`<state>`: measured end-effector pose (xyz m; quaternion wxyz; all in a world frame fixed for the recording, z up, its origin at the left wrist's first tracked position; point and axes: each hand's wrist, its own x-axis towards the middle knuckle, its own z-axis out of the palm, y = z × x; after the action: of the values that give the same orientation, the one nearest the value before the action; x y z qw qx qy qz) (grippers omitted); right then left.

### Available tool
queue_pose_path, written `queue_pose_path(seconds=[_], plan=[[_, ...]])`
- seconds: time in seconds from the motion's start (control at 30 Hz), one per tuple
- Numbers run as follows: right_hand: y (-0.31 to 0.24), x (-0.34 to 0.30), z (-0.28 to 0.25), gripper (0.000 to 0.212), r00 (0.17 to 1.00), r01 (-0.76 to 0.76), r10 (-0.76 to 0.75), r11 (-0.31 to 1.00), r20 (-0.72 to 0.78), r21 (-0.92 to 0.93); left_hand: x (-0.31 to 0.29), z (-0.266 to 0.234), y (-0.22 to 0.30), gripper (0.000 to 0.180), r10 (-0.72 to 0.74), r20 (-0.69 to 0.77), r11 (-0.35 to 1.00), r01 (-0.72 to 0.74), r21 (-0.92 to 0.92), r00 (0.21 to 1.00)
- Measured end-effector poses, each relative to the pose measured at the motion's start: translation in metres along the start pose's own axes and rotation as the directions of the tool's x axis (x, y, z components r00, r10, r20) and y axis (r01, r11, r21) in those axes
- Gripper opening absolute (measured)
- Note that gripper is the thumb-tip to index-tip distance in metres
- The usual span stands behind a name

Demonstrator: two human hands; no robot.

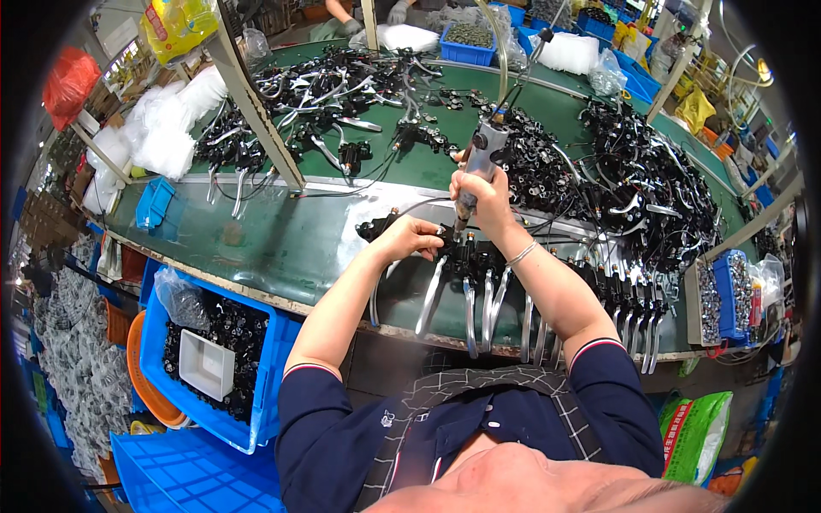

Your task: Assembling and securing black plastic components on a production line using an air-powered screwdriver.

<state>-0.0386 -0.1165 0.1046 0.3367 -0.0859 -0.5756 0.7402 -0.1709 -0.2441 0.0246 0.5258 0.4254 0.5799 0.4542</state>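
In my right hand [487, 197], closed around its grip, is a grey power screwdriver [486, 147] hanging from a hose above. Its tip points down at the black housing beside my left fingers; whether it touches a screw is too small to tell. My left hand [405, 239] pinches the black housing of a brake lever [430, 297], whose silver blade points toward me over the bench's near edge. To its right, more brake levers [488, 299] lie side by side with blades toward me. A black cable curves behind my hands.
Heaps of black-and-silver lever parts [316, 94] cover the green bench [282, 244]. Metal posts [256, 103] rise from it. A blue bin [267, 359] of black parts stands below at the left. Small parts boxes [729, 295] sit at the right end. Another person's gloved hand [398, 12] shows far back.
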Motion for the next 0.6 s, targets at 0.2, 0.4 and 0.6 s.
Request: queue_pose_path(seconds=[0.2,0.4,0.6], plan=[[0.005,0.010,0.016,0.031,0.998,0.058,-0.058,0.998,-0.007,0.025,0.000,0.005,0.008,0.014,-0.009,-0.009,0.999,0.009,0.045,1.000],[0.009,0.010,0.015,0.035,0.999,0.004,-0.003,0.999,0.035,-0.050,-0.001,0.008,0.013,0.015,-0.001,-0.014,0.995,0.002,0.097,1.000],[-0.027,0.009,-0.020,0.038,0.978,0.193,-0.197,0.979,-0.066,-0.068,-0.026,-0.007,-0.005,0.032,0.077,-0.171,0.988,-0.052,0.144,0.982]])
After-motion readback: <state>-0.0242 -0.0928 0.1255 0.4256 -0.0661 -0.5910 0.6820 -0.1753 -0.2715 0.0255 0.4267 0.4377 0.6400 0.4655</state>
